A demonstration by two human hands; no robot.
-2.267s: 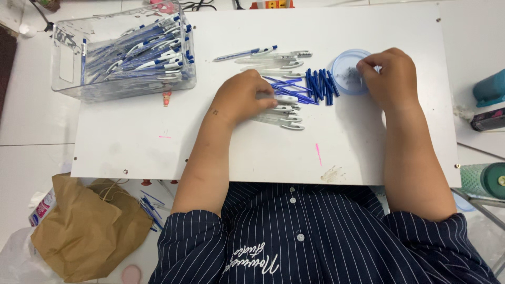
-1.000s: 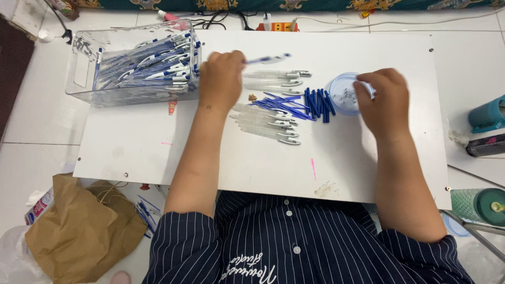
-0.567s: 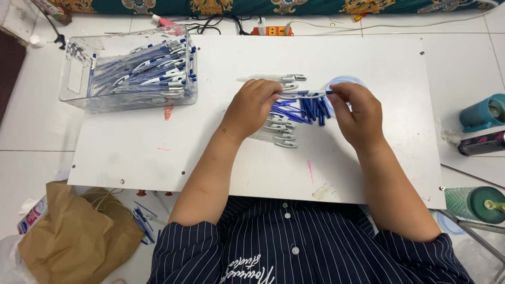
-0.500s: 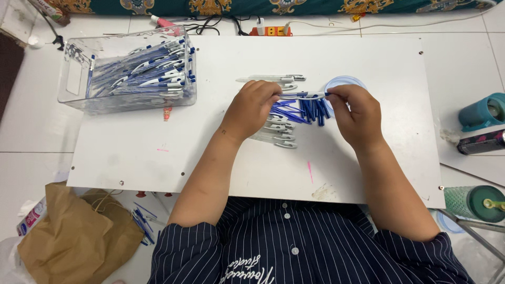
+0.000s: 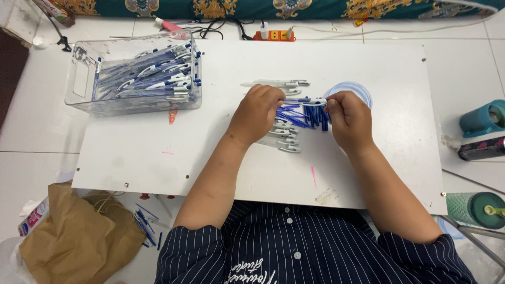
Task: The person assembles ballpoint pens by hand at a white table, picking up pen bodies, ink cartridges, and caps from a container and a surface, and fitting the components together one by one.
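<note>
Both my hands, left and right, pinch one pen above the blue refills, mid-assembly; next needs steady alignment.

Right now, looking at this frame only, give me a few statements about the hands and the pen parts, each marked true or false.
1. Both hands, left hand and right hand, meet over the blue refills. True.
2. The clear box is empty. False: it holds many pens.
3. White pen barrels lie below the left hand. True.
4. A brown paper bag sits on the white board. False: it lies on the floor beside it.
</note>
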